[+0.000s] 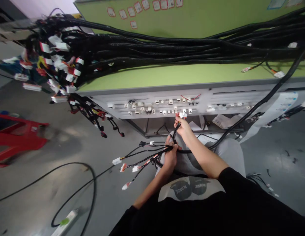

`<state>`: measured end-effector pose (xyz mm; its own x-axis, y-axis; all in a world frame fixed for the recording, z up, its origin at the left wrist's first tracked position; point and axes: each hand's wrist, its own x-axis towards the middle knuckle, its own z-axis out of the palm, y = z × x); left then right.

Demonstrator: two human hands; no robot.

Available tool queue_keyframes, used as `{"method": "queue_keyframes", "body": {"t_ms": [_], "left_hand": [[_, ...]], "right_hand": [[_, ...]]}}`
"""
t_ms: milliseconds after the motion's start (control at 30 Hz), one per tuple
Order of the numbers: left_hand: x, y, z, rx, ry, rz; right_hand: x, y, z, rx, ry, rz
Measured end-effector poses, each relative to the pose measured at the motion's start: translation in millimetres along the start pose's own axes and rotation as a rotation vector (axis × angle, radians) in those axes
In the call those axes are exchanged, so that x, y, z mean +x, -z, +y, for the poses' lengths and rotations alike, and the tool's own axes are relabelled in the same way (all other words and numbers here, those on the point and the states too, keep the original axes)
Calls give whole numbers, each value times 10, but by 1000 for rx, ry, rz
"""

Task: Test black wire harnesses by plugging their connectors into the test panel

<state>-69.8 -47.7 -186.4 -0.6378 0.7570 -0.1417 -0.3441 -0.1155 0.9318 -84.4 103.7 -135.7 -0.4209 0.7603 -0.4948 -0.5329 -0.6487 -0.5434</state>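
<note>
My left hand is closed around the black branches of a wire harness above my lap. Several branches fan out to the left from that fist, ending in white and orange connectors. My right hand pinches one branch that rises from the bundle, close below its white connector. This connector is right in front of the lower row of white sockets on the test panel; whether it touches one I cannot tell. The harness trunk runs off to the upper right, over my knee.
Many black harnesses lie along the green bench top, their connectors hanging in a cluster at its left end. A red stand is on the floor at left. A power strip and black cable lie at lower left.
</note>
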Motion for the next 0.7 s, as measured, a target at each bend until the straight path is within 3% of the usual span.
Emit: {"method": "queue_keyframes", "body": {"t_ms": [167, 700], "left_hand": [[0, -6, 64, 21, 52, 22], [5, -40, 109, -45, 103, 25]], "right_hand": [[3, -61, 38, 178, -76, 115], [6, -58, 26, 116, -36, 39]]}}
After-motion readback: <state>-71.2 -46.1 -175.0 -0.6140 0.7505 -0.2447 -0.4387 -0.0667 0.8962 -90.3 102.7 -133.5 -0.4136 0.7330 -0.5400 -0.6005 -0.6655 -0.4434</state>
